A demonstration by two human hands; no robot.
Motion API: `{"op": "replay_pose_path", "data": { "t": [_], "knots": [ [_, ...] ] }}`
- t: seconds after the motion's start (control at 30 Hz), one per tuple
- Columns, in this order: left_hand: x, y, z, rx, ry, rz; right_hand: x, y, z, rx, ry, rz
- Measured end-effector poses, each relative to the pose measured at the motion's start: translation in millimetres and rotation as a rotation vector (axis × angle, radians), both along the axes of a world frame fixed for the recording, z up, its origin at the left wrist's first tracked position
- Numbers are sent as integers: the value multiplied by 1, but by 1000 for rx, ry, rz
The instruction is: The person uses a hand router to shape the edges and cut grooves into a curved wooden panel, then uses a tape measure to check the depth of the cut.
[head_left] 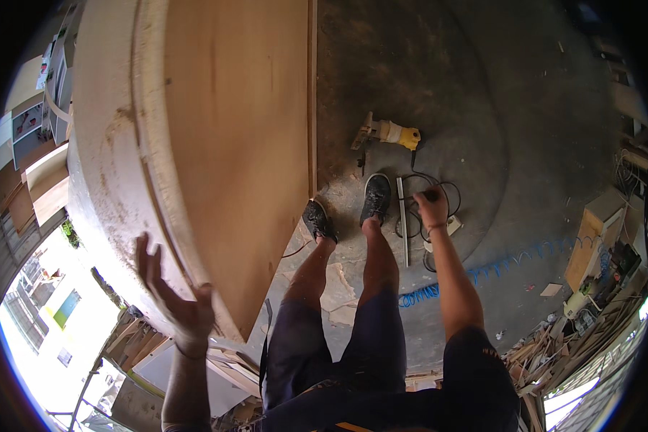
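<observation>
My left hand (174, 297) is raised beside the near end of a large wooden panel (237, 144), fingers stretched and apart, with nothing in it. Whether it touches the panel's edge cannot be told. On the right, my right hand (433, 209) hangs over the floor with its fingers curled together. Something small and dark shows at its fingers, too unclear to name. Loops of black cable (459, 198) lie around and behind that hand. Beside it is a thin, pale straight strip (402, 223). Farther off, a yellow corded power tool (392, 133) lies on the floor.
My dark shoes (376, 196) stand on worn concrete next to the panel's corner. A coiled blue hose (482, 272) stretches across the floor to the right. Piles of wood offcuts (554, 360) lie at the lower right, near a wooden box (594, 237).
</observation>
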State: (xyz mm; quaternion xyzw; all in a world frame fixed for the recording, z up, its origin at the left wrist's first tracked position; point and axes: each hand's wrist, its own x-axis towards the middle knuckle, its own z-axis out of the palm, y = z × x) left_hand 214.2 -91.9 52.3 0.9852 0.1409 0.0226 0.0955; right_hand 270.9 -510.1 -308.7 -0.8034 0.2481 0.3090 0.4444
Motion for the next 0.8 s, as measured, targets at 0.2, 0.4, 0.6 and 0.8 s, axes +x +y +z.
{"op": "replay_pose_path", "data": {
  "t": [0.2,0.4,0.6,0.8],
  "knots": [
    [3,14,-29,-71,25,159,88,-69,-188,-741,74,782],
    [-12,18,-26,-79,112,267,89,-83,-238,-811,-73,499],
    [-12,18,-23,-95,79,249,50,65,-192,458,82,-931],
    [22,1,-30,-151,148,207,122,131,-222,386,566,-1253]
  ]
}}
